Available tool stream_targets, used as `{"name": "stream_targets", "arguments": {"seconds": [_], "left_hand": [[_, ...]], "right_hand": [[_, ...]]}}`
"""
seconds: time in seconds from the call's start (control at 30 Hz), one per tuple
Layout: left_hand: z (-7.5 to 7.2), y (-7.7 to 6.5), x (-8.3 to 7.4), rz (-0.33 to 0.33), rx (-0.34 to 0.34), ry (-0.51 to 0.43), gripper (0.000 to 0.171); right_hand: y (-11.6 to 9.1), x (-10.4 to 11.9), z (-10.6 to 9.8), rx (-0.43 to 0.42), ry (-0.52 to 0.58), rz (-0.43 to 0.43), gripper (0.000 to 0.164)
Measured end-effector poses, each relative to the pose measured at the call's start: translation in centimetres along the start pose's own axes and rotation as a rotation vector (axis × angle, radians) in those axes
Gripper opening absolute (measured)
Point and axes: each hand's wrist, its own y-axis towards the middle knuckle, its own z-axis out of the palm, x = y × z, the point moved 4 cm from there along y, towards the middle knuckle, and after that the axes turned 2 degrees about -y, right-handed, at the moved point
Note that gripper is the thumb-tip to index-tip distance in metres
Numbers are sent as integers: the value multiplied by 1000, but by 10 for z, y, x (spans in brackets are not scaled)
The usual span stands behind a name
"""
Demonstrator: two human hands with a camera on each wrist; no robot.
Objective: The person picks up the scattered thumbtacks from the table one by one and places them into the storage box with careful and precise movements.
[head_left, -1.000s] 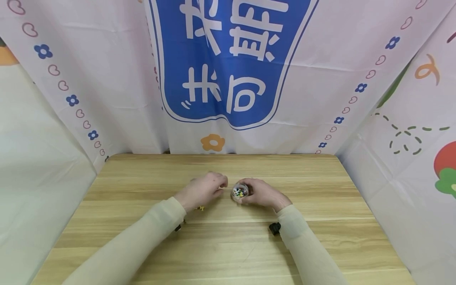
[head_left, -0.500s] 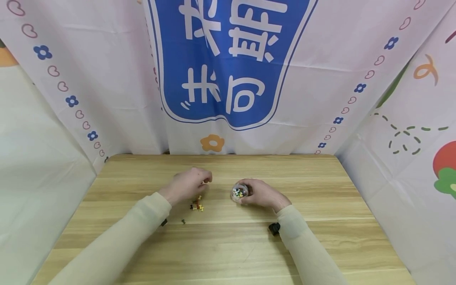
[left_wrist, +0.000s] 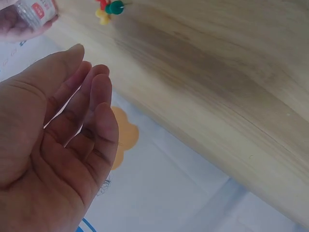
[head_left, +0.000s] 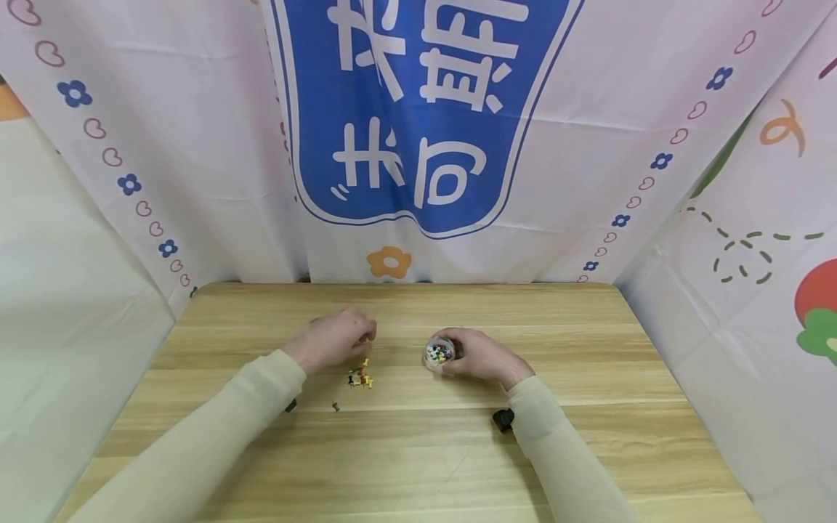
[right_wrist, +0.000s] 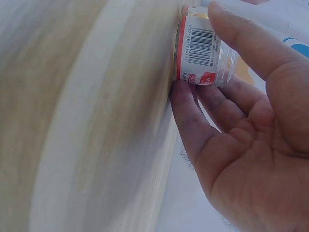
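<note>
My right hand (head_left: pixel 487 354) holds a small clear jar (head_left: pixel 439 353) upright on the table, with thumb and fingers round its sides. Several coloured push pins lie inside. The right wrist view shows the jar's barcode label (right_wrist: pixel 199 46). My left hand (head_left: pixel 336 338) hovers just behind a small heap of loose push pins (head_left: pixel 362 379) in yellow, red and black. In the left wrist view its fingers (left_wrist: pixel 100 92) are loosely bent, with nothing seen between them and the thumb. A green push pin (left_wrist: pixel 114 7) shows there among the heap.
One dark green push pin (head_left: pixel 336 407) lies apart, nearer the front of the wooden table (head_left: pixel 418 465). Black wrist devices (head_left: pixel 503 420) sit under both sleeves. A printed white curtain (head_left: pixel 569 181) hangs behind the table's back edge.
My left hand has moved left, away from the jar, to beside the loose push pins, uncovering the heap. The right hand and the jar have stayed in place.
</note>
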Motion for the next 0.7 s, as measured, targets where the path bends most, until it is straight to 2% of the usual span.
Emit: {"name": "stream_targets", "arguments": {"seconds": [0.2, 0.43, 0.53, 0.7], "left_hand": [[5, -3, 0, 5, 52, -1, 6], [13, -4, -4, 24, 84, 28, 13], [16, -3, -5, 13, 100, 24, 16], [19, -3, -6, 14, 97, 37, 17]], "right_hand": [[0, 0, 0, -3, 0, -1, 49], [0, 1, -1, -4, -4, 2, 50], [0, 1, -1, -4, -4, 2, 49], [-1, 1, 0, -4, -2, 5, 50]]}}
